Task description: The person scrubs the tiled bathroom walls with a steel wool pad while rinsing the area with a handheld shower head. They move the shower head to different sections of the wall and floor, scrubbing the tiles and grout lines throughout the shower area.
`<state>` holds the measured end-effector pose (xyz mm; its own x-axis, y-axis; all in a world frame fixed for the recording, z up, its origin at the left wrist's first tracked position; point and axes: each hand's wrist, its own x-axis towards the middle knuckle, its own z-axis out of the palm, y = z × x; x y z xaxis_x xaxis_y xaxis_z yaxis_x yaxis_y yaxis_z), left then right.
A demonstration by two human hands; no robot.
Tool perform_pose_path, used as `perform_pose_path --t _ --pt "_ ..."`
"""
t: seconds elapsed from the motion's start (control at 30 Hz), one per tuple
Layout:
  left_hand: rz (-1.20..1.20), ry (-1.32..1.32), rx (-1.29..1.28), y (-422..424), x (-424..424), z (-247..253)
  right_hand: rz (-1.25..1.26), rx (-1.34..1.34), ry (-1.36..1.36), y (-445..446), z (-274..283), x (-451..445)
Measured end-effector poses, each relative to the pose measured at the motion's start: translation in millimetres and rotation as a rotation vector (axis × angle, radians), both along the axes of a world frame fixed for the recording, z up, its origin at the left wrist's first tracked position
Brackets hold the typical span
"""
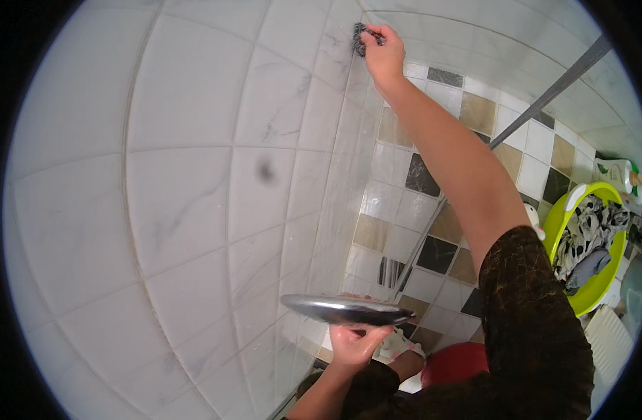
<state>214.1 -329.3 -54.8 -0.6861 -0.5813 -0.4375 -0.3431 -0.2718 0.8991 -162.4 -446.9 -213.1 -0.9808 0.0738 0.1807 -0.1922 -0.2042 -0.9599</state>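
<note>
My right hand [386,56], arm stretched far forward, grips a dark grey wire scouring pad [359,40] at the white marbled wall tiles [182,194], close to the corner where two walls meet. Nearer to me, my left hand [352,345] holds a shiny, shallow round metal dish [347,311] from beneath. The dish is seen nearly edge-on, so most of its inside is hidden. Its left edge is near the same wall; whether it touches the tiles I cannot tell.
A grey pole [554,89] slants over the checkered floor tiles [386,199]. At right stands a lime-green basin [549,236] with patterned cloth [586,231] in it, a white bottle [612,173] behind. A red plastic object [452,365] and a slippered foot [405,362] are below me.
</note>
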Motion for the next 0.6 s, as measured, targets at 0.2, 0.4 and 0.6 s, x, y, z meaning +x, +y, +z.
perform_pose_path --t 0.2,0.4,0.6 --pt "-0.119 -0.058 -0.035 -12 5 -11 0.19 -0.033 -0.025 13 5 123" --pt "-0.1 -0.052 -0.026 -14 9 -1 0.164 -0.118 0.057 3 32 42" --pt "-0.062 -0.117 0.037 -20 4 -12 -0.044 0.196 -0.112 -7 -85 74"
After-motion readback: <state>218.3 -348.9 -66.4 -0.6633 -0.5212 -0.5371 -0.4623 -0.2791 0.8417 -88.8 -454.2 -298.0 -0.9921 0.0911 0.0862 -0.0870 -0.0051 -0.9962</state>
